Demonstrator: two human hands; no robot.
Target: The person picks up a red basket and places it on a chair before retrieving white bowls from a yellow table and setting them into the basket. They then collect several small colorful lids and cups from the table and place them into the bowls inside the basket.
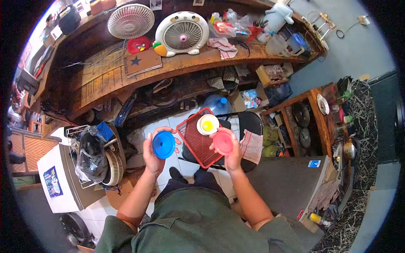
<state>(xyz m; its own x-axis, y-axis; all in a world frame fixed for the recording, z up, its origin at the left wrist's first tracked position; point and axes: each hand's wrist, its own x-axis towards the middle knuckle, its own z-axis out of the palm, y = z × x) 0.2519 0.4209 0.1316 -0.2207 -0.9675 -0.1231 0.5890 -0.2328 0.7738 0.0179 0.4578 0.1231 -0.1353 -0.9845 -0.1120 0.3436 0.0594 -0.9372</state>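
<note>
My left hand grips a round blue plastic lid by its edge, its face turned up towards me. In my right hand is a similar round pink lid, with the fingers curled around its rim. Both are held up in front of my body, apart from each other. Beyond them, a red plastic basket rests on a black chair. Inside its far end sits a round white piece with a bright yellow centre, close to the pink lid.
A striped cloth lies on the black chair. Behind it stands a large blue water bottle. The curved wooden counter holds two fans. A grey-topped fridge is at my right, a loaded wire rack at my left.
</note>
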